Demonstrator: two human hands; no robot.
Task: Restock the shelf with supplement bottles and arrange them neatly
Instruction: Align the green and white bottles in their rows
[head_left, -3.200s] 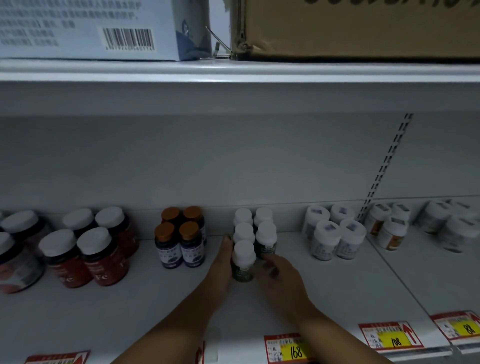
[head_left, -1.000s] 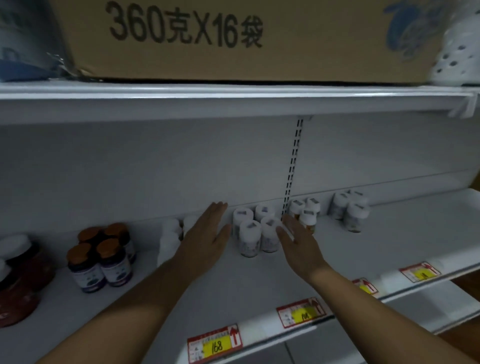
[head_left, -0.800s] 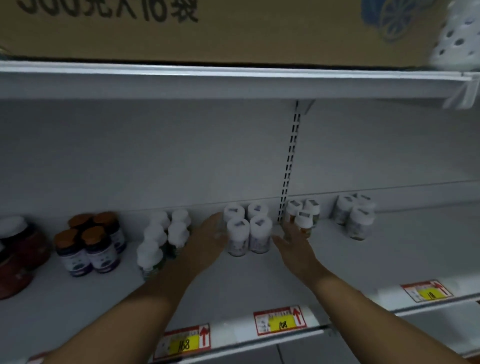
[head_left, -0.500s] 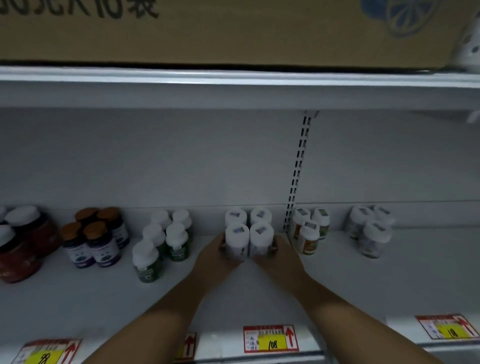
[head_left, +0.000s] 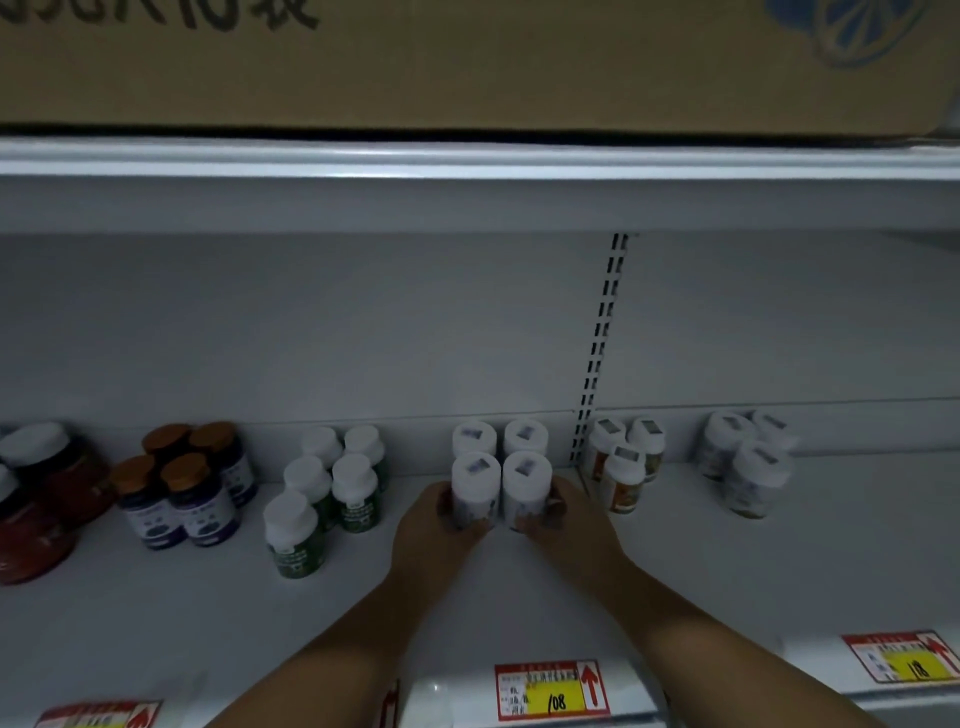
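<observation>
— Position of stock?
— Front white bottles (head_left: 501, 491) are stood mid-shelf (head_left: 727, 561); one is gripped by each hand, left hand (head_left: 436, 530), right hand (head_left: 569, 525).
— Recommended handling?
— Both should be slid level, kept upright; adjacent orange-labelled bottles (head_left: 623, 467) should be avoided.

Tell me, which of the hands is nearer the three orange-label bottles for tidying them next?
Probably the right hand: it grips the front right white bottle, beside the orange-label bottles. The left hand sits farther away.

Retail shop — white shelf (head_left: 156, 618) with price tags (head_left: 553, 690) on its edge, grouped supplement bottles (head_left: 332, 488), stock carton (head_left: 467, 62) overhead.
</observation>
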